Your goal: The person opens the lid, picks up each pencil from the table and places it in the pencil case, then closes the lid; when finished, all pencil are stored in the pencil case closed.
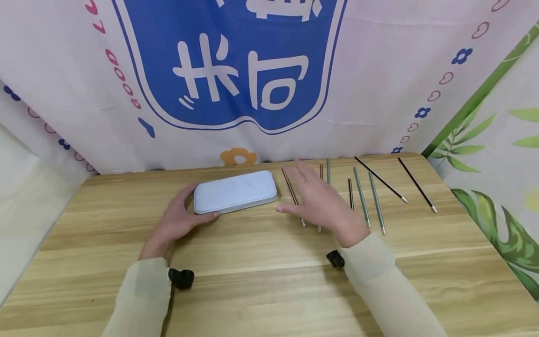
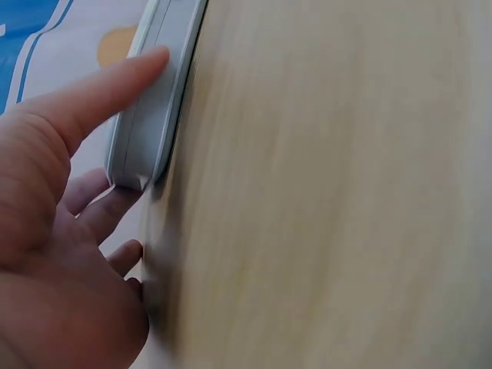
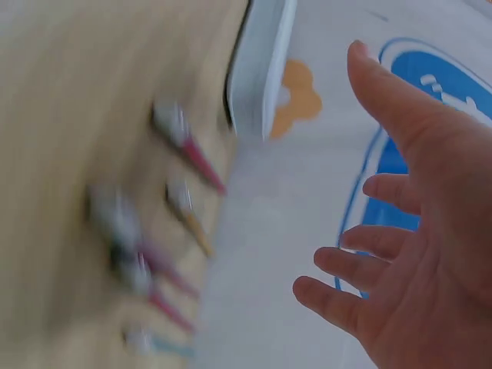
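Observation:
A pale blue, flat pencil case [image 1: 235,191] with rounded corners lies closed near the back of the wooden table. My left hand [image 1: 180,216] grips its left end, thumb along the front side and fingers at the end and behind. In the left wrist view the thumb [image 2: 115,92] lies against the grey side wall of the case. Just right of the case, my right hand [image 1: 317,199] hovers over the pencils with fingers spread, holding nothing. A dark red pencil [image 1: 291,189] lies partly beneath it. In the right wrist view the pencils are blurred.
Right of my hand lie several more pencils, among them a teal pencil [image 1: 377,203], a black pencil [image 1: 381,179] and another black pencil [image 1: 418,185] farthest right. A printed curtain [image 1: 370,93] hangs along the table's [image 1: 252,290] back edge.

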Available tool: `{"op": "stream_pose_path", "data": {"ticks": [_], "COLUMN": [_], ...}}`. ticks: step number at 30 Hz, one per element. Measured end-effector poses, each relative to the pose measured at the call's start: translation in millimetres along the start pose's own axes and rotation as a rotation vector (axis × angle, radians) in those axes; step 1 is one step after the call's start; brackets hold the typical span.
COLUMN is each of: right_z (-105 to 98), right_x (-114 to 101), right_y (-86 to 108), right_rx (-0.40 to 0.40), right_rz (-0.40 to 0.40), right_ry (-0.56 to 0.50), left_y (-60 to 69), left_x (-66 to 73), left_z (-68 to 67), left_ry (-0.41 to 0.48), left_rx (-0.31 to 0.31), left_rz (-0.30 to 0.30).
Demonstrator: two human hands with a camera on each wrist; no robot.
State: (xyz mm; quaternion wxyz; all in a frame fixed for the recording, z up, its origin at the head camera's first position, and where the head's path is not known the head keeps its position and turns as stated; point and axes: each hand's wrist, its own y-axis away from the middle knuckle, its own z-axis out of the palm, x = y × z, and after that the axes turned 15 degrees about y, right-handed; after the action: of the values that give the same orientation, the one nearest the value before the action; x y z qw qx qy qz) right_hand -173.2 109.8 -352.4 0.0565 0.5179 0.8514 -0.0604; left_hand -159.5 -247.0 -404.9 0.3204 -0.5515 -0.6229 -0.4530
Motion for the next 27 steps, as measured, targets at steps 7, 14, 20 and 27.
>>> {"op": "stream_pose_path", "data": {"ticks": [7, 14, 20, 27], "right_z": [21.9, 33.0, 42.4, 41.1], "right_x": [-44.8, -67.6, -71.0, -76.0], "right_y": [-26.0, -44.0, -45.3, -43.4], "right_rx": [-0.05, -0.071, -0.078, -0.094], "right_rz": [-0.08, -0.091, -0.058, -0.082], "right_ry": [0.01, -0.01, 0.049, 0.113], "left_y": [0.9, 5.4, 6.6, 7.2], "left_x": [-1.4, 1.0, 3.8, 4.3], "left_z": [1.7, 6.8, 12.6, 11.2], "left_ry": [-0.016, -0.021, 0.037, 0.103], "left_rx": [0.02, 0.022, 0.035, 0.04], "left_rz": [-0.02, -0.057, -0.061, -0.07]}}
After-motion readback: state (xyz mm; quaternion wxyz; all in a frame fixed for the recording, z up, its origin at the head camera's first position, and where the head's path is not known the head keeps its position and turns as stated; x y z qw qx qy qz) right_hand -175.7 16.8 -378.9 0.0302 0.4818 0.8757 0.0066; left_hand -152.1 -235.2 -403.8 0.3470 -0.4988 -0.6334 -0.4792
